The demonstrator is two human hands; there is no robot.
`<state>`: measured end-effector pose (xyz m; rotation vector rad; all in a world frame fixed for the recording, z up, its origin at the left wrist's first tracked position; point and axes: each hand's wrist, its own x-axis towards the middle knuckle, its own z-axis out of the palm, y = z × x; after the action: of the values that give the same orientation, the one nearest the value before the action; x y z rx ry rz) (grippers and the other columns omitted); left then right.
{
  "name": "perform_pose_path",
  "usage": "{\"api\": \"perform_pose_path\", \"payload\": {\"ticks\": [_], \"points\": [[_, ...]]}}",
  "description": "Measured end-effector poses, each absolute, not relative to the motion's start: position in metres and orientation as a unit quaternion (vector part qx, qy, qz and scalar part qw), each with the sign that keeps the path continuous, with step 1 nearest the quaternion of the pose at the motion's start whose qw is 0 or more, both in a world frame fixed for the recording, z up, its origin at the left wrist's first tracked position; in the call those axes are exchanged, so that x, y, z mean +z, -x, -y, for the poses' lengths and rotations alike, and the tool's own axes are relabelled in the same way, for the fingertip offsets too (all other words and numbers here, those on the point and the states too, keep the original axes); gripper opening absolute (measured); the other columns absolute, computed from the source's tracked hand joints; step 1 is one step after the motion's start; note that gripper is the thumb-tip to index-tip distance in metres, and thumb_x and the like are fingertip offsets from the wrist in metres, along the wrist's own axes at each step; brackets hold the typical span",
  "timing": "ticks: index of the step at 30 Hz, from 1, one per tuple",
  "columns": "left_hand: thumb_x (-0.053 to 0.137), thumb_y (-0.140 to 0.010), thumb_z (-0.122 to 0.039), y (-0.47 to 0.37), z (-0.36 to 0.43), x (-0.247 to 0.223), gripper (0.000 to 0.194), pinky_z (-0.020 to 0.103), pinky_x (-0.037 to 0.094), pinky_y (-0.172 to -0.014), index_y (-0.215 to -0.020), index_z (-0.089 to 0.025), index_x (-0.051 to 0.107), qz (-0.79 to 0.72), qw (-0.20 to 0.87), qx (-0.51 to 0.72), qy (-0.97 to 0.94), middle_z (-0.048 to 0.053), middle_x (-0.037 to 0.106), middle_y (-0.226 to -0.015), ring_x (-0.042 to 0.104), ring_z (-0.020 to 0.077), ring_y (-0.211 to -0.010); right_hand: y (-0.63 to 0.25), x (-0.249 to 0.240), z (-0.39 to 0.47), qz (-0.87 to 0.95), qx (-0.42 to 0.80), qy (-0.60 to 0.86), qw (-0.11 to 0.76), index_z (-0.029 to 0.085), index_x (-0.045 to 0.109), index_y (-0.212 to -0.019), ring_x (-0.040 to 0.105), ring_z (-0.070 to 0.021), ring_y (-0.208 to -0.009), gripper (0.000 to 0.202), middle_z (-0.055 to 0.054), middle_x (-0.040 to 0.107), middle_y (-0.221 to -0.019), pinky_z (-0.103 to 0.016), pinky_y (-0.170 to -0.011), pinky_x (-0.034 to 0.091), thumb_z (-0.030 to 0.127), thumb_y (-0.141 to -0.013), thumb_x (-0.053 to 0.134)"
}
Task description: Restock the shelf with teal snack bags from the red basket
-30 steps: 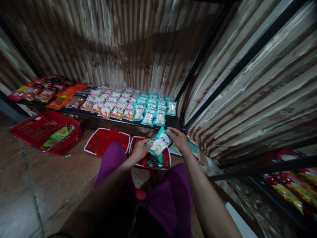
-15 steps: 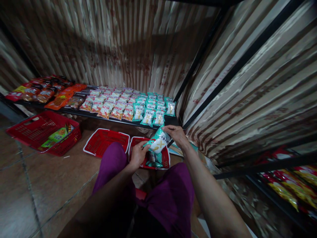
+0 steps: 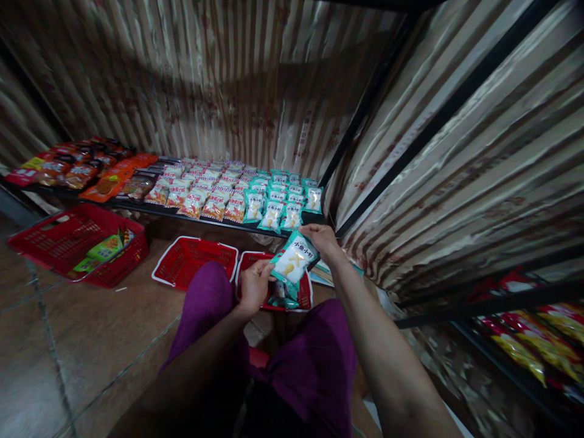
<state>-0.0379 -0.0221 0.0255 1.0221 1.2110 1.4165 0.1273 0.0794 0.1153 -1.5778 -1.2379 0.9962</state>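
A teal-and-white snack bag (image 3: pixel 294 258) is stretched between my two hands, its printed front facing up at me. My left hand (image 3: pixel 255 285) pinches its lower left edge. At its top corner, the fingers of my right hand (image 3: pixel 320 237) are closed on it. Beneath the bag, a red basket (image 3: pixel 243 263) with a white rim holds more teal bags (image 3: pixel 283 297), partly hidden by the held one. Just beyond my hands, matching teal snack bags (image 3: pixel 274 214) stand in rows at the right end of a low black shelf (image 3: pixel 312 220).
Red-and-white snack bags (image 3: pixel 214 204) and orange packets (image 3: pixel 109 182) fill the shelf leftward. A flat red basket (image 3: pixel 194 258) and a larger red basket (image 3: pixel 112 271) with green packets (image 3: pixel 107 248) stand on the tiled floor. Yellow-red bags (image 3: pixel 515 350) lie on a shelf at right.
The held bag has turned slightly, its front now flatter toward me. Both hands stay on it, with the right hand shifted a little up and left.
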Motion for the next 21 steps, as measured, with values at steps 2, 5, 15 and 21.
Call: {"api": "perform_pose_path", "payload": {"ticks": [2, 5, 15, 21], "points": [[0.063, -0.075, -0.033, 0.039, 0.021, 0.029, 0.018, 0.024, 0.053, -0.057, -0.083, -0.018, 0.069, -0.479, 0.512, 0.595, -0.392, 0.0, 0.069, -0.076, 0.065, 0.0136, -0.062, -0.129, 0.119, -0.085, 0.519, 0.398, 0.631, 0.418, 0.016, 0.066, -0.057, 0.049, -0.0105, -0.042, 0.031, 0.003, 0.057, -0.046, -0.022, -0.043, 0.038, 0.043, -0.048, 0.077], [0.07, -0.068, -0.036, 0.039, 0.019, 0.033, 0.024, 0.024, 0.054, -0.055, -0.079, -0.015, 0.067, -0.455, 0.557, 0.616, -0.322, 0.001, 0.067, -0.072, 0.063, 0.013, -0.06, -0.133, 0.125, -0.09, 0.552, 0.386, 0.622, 0.398, 0.016, 0.067, -0.058, 0.053, -0.0123, -0.049, 0.032, 0.004, 0.059, -0.048, -0.023, -0.049, 0.042, 0.044, -0.047, 0.078], [0.069, -0.073, -0.018, 0.037, 0.018, 0.034, 0.014, 0.026, 0.055, -0.066, -0.079, -0.012, 0.058, -0.421, 0.626, 0.649, -0.097, 0.003, 0.066, -0.074, 0.062, 0.0091, -0.06, -0.118, 0.085, -0.02, 0.543, 0.33, 0.583, 0.506, 0.018, 0.067, -0.084, 0.062, -0.0182, -0.078, 0.045, -0.005, 0.069, -0.083, -0.034, -0.078, 0.049, 0.059, -0.068, 0.061], [0.061, -0.081, -0.016, 0.027, 0.02, 0.037, 0.007, 0.029, 0.055, -0.077, -0.086, -0.013, 0.056, -0.414, 0.637, 0.642, -0.099, 0.004, 0.066, -0.083, 0.065, 0.0094, -0.069, -0.097, 0.05, 0.015, 0.429, 0.444, 0.559, 0.554, 0.02, 0.064, -0.087, 0.062, -0.0147, -0.071, 0.045, 0.0, 0.067, -0.077, -0.031, -0.071, 0.051, 0.049, -0.054, 0.077]]}}
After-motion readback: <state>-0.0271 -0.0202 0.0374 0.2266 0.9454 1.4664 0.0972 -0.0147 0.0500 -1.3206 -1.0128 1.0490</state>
